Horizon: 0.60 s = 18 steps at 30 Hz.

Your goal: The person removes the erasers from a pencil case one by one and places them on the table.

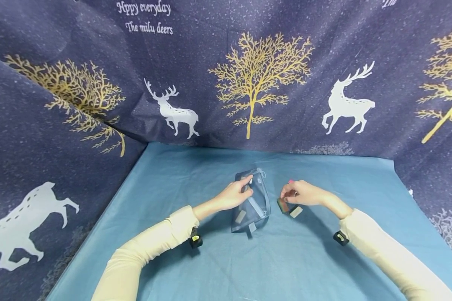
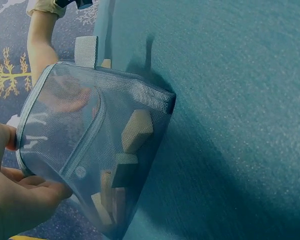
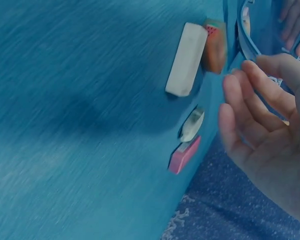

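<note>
A see-through blue mesh zip pouch [image 1: 253, 219] sits tilted on the blue cloth, several small eraser-like blocks [image 2: 138, 131] showing through its side. My left hand [image 1: 231, 195] pinches the pouch's rim between thumb and fingers. To its right, my right hand [image 1: 304, 193] is close beside an orange-brown eraser with a green end and a watermelon print [image 3: 215, 47], its fingers loosely bent with nothing visible between them. Against that eraser lies a white oblong eraser [image 3: 186, 60]. A small whitish piece [image 3: 192, 125] and a pink-sleeved eraser [image 3: 184, 156] lie farther along; the right hand hides the whitish one in the head view.
Blue cloth [image 1: 226, 267] covers the table. Dark blue fabric printed with deer and trees [image 1: 211, 50] hangs behind it and along the left. A grey fabric tab [image 2: 86, 51] sticks out from the pouch. Each wrist carries a small black camera [image 1: 195, 239].
</note>
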{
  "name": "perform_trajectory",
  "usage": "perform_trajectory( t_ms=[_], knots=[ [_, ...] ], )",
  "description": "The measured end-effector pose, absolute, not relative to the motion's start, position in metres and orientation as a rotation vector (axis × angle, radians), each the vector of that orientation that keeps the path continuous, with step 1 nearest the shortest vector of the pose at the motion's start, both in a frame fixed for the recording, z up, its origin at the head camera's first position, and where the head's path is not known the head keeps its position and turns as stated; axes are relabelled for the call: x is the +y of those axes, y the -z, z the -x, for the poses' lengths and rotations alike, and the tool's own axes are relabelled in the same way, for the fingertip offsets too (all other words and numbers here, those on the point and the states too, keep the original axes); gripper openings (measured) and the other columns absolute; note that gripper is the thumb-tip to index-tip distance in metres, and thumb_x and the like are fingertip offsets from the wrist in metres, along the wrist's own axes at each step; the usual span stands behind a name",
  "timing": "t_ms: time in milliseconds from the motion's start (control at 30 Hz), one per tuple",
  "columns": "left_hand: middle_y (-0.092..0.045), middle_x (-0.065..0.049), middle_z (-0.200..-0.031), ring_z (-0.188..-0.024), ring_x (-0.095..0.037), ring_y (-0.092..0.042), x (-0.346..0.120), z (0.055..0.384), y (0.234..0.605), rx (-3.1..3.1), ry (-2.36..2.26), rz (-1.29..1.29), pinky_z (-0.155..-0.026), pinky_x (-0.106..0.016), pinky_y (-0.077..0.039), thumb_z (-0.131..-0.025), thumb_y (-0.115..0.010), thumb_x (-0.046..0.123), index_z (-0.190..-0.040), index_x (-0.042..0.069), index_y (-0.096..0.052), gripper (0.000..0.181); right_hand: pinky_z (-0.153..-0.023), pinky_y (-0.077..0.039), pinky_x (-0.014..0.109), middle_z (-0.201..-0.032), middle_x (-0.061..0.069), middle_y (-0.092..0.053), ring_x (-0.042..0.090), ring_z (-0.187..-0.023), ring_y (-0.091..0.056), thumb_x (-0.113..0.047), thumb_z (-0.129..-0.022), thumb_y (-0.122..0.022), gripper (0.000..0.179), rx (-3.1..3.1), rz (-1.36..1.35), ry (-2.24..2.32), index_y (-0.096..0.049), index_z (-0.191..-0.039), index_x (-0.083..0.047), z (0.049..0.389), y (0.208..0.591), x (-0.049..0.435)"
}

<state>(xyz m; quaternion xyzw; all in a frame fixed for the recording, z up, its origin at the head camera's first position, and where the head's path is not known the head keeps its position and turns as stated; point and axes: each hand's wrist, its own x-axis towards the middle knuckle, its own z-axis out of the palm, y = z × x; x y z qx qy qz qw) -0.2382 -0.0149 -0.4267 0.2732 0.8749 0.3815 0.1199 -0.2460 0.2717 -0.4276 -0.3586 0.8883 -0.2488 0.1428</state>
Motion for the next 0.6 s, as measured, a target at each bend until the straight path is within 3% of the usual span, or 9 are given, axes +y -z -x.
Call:
perform_trajectory(
  t_ms=[200,433,600],
  knots=[
    [-0.037,0.004,-0.054,-0.042,-0.009,-0.031,-0.013,0.238,0.426,2.564,-1.122,-0.802,-0.043,-0.023,-0.031,-0.092,-0.047,0.025,-0.144,0.011,-0.030,0.056,-0.074,-0.051,0.027,-0.090,0.004,-0.069,0.012,-0.082,-0.064,-0.013,-0.091,-0.052,0.017,2.569,1.056,0.746,-0.065,-0.100,-0.009,0.249,0.425,0.258],
    [-0.038,0.004,-0.057,-0.044,-0.009,-0.033,-0.013,0.239,0.428,2.565,-1.110,-0.789,-0.044,-0.023,-0.032,-0.092,-0.047,0.028,-0.144,0.012,-0.030,0.057,-0.070,-0.049,0.024,-0.065,0.002,-0.067,0.013,-0.071,-0.064,-0.012,-0.092,-0.050,0.019,2.527,1.109,0.787,-0.063,-0.103,-0.006,0.253,0.430,0.250],
    [-0.038,0.003,-0.058,-0.042,-0.009,-0.032,-0.012,0.236,0.426,2.557,-1.118,-0.785,-0.044,-0.023,-0.033,-0.093,-0.047,0.026,-0.144,0.012,-0.029,0.056,-0.068,-0.049,0.024,-0.084,0.006,-0.069,0.015,-0.068,-0.064,-0.012,-0.092,-0.050,0.020,2.529,1.094,0.793,-0.064,-0.106,-0.006,0.253,0.429,0.241]
  ],
)
